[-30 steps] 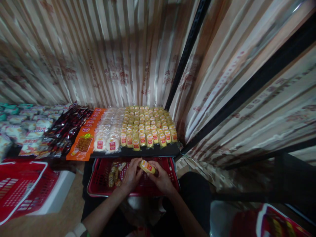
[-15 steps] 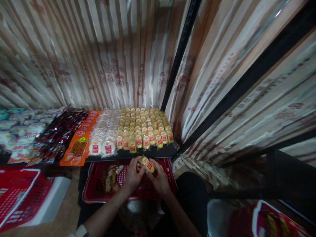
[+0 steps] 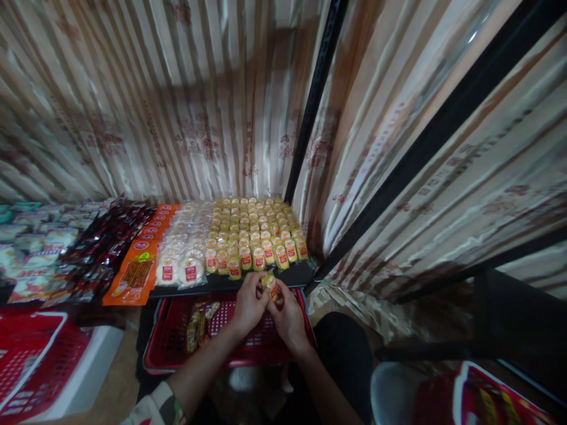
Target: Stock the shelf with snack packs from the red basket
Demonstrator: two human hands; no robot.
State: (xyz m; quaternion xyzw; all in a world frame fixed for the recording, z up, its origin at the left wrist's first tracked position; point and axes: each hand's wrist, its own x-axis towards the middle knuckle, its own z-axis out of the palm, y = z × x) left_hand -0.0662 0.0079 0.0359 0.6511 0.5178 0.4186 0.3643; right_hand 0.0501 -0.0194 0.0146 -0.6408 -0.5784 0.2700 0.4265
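Between my two hands, above the right part of a red basket (image 3: pixel 153 348), is a small yellow wrapped snack cake (image 3: pixel 270 285) with a red and white label. My left hand (image 3: pixel 248 304) has its fingers closed on the cake's left side. My right hand (image 3: pixel 289 319) pinches it from the right, the fingers partly hidden behind the wrapper. Just beyond the hands, rows of like yellow snack cakes (image 3: pixel 258 257) stand on the black shelf (image 3: pixel 292 274). Several brownish wrapped snacks (image 3: pixel 195 330) lie in the basket's left part.
Left of the cakes lie white round packets (image 3: pixel 191 268), an orange snack bag (image 3: pixel 135 274), dark packets (image 3: pixel 104 242) and white bags (image 3: pixel 39 254). Another red basket (image 3: pixel 39 354) sits on a white box (image 3: pixel 97 366). A black metal post (image 3: pixel 312 112) and curtains (image 3: pixel 212 106) stand behind.
The yellow snack cake has been turned more upright and more of it is now covered by my fingers. My hands are closer together. The whole view has shifted slightly.
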